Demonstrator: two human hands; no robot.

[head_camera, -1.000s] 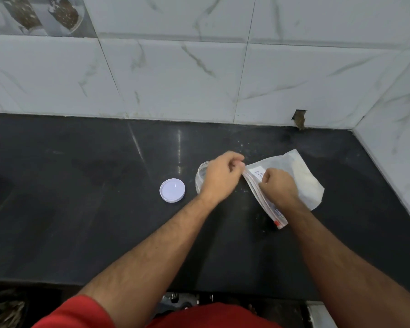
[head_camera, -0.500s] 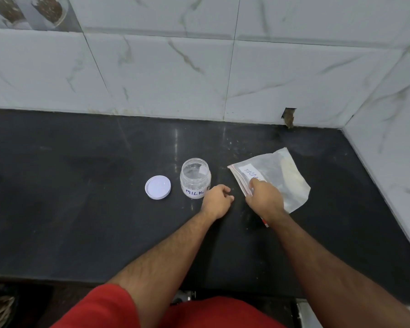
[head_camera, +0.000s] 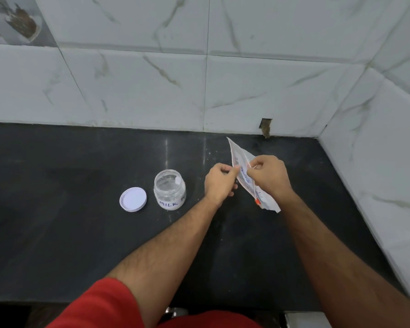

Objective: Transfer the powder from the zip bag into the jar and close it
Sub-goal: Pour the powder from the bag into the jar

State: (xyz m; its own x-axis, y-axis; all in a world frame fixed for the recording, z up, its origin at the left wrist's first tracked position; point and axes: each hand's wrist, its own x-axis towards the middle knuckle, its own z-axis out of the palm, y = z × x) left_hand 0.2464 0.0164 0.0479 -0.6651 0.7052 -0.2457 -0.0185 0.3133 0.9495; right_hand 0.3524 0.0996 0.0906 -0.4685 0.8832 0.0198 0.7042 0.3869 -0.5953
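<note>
A clear zip bag (head_camera: 243, 171) with a white label and a red zip end is lifted on edge above the black counter (head_camera: 81, 233). My left hand (head_camera: 219, 182) pinches one side of its top edge and my right hand (head_camera: 269, 175) pinches the other side. The powder inside is hidden by my right hand. Left of my hands stands an open clear jar (head_camera: 169, 189) labelled MILK, upright, with only a little white at its bottom. Its white lid (head_camera: 133, 199) lies flat on the counter just left of the jar.
White marble-look tiled walls (head_camera: 199, 91) close off the back and the right side of the counter. A small hole in the tile (head_camera: 266, 126) sits at the back. The counter's front edge runs just above my red shirt.
The bag lay flat under my right hand; now it is raised on edge. My left hand moved from the counter to the bag's top edge.
</note>
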